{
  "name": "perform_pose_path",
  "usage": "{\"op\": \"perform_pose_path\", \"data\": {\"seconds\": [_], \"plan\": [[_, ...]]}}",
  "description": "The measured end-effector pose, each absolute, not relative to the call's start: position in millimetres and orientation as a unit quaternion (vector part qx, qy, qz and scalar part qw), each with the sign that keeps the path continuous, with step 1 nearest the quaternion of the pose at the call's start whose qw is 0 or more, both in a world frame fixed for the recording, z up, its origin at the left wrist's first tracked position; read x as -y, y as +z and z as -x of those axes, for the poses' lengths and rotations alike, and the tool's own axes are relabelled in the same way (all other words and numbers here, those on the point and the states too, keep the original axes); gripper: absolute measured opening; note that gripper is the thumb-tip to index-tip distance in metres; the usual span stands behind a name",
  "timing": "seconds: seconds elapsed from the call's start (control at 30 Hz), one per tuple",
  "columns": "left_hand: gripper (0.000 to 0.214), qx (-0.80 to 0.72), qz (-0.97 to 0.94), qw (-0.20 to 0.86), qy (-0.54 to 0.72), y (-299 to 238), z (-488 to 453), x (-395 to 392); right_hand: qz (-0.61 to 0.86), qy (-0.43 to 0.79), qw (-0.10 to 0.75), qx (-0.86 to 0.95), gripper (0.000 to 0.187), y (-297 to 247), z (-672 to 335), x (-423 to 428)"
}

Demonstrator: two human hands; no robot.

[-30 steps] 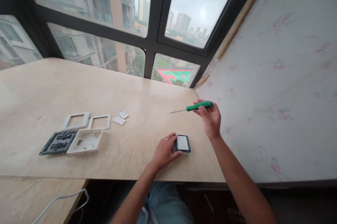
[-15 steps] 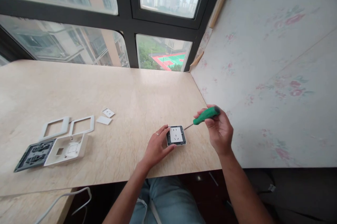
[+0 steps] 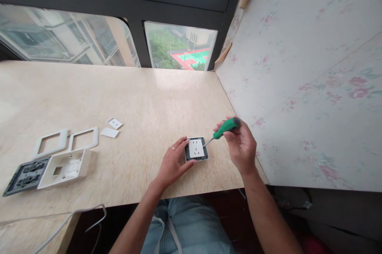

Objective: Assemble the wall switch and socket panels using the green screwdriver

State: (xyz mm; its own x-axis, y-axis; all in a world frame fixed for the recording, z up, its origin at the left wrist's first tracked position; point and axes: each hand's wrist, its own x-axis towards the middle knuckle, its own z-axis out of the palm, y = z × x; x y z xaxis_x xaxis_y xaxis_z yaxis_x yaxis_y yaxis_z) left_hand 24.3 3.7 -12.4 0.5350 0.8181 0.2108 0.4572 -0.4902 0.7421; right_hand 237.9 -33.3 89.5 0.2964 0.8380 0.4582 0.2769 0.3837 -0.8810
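A white wall socket (image 3: pixel 196 148) with a dark grey surround lies face up on the stone-patterned counter, near its front edge. Around its left side my left hand (image 3: pixel 170 165) steadies it, thumb along the near edge and fingertips at the far left corner. My right hand (image 3: pixel 243 148) is closed on the green handle of a screwdriver (image 3: pixel 225 128). The screwdriver slants down to the left, its tip at the screw spot on the right side of the socket's surround. Whether the tip sits in a screw head is too small to tell.
To the left lie two white frames (image 3: pixel 63 142), two small white plates (image 3: pixel 110 132), an open white back box (image 3: pixel 78 168) and a dark grey panel (image 3: pixel 25 176). A white cable (image 3: pixel 70 216) hangs at the lower left. The papered wall (image 3: pixel 298 127) borders the counter's right side.
The view has tilted down and shifted slightly, so everything appears farther left and higher. The screwdriver tip sits slightly lower against the socket's right side. Both hands keep their holds.
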Motion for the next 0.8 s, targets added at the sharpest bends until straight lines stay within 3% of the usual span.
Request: {"op": "perform_pose_path", "data": {"seconds": [0.33, 0.53, 0.63, 0.8], "plan": [[0.063, -0.391, -0.812, 0.327, 0.284, -9.2, -25.4, -3.4, 0.511, 0.236, 0.606, 0.562, 0.034, 91.3, -237.4, 33.2], [0.062, -0.389, -0.815, 0.322, 0.286, -8.6, -26.1, -3.1, 0.528, 0.025, 0.529, 0.664, 0.067, 96.1, -237.9, 28.7], [0.062, -0.388, -0.815, 0.321, 0.286, -8.6, -25.9, -3.1, 0.5, -0.019, 0.489, 0.715, 0.061, 104.3, -239.0, 26.3], [0.062, -0.391, -0.813, 0.319, 0.288, -8.5, -25.5, -3.2, 0.5, 0.063, 0.486, 0.714, 0.041, 119.7, -241.1, 34.4]]}}
